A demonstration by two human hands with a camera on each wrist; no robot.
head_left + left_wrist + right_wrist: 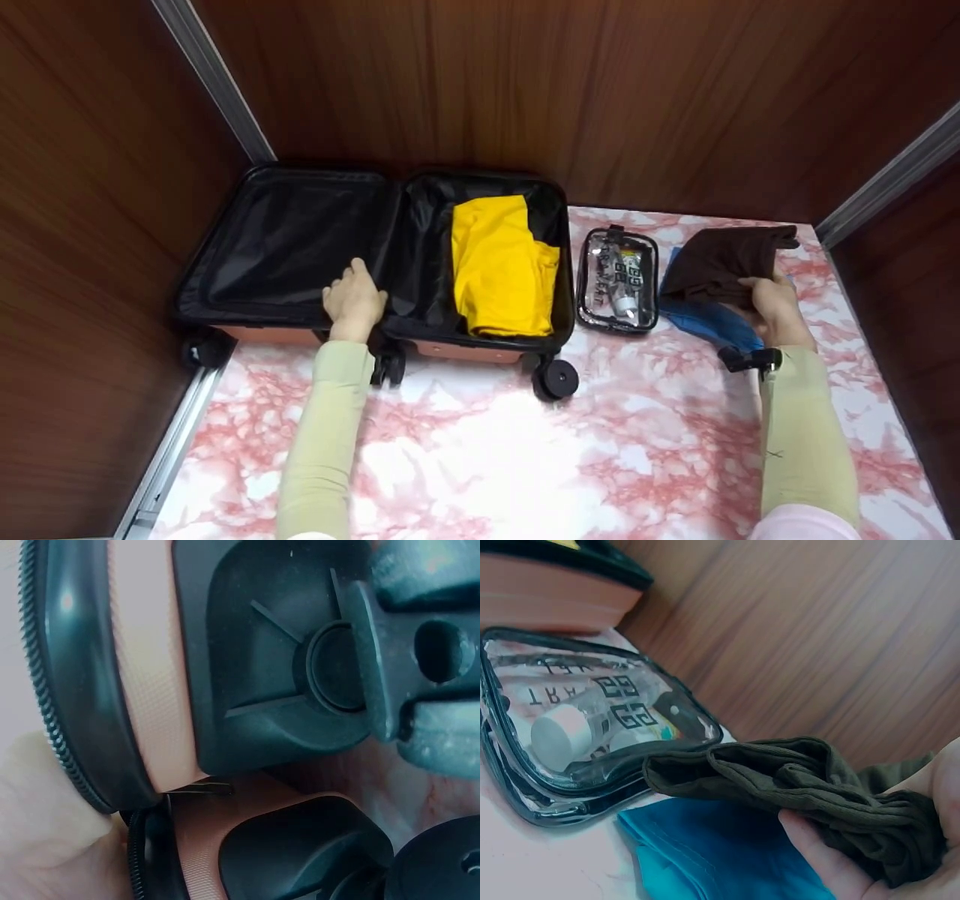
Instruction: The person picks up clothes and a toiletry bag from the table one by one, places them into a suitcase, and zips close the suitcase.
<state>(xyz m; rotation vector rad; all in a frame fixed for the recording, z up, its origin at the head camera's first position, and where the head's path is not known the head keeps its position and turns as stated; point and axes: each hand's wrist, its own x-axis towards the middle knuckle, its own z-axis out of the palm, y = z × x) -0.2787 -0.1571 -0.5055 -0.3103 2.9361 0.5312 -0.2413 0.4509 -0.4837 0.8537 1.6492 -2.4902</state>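
The pouch (600, 279) lies just right of the suitcase (285, 244).

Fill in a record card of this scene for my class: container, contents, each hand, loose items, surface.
Container: suitcase lying open, black-lined, wheels toward the person
Contents: folded yellow cloth in the right half; no items visible in the left half
Left hand: rests at the suitcase's near edge, by the gap between halves
Right hand: its grip holds a folded dark brown cloth
Loose items: clear travel pouch with a white-capped bottle inside; blue cloth, partly beneath the brown one
Surface: red-and-white marbled
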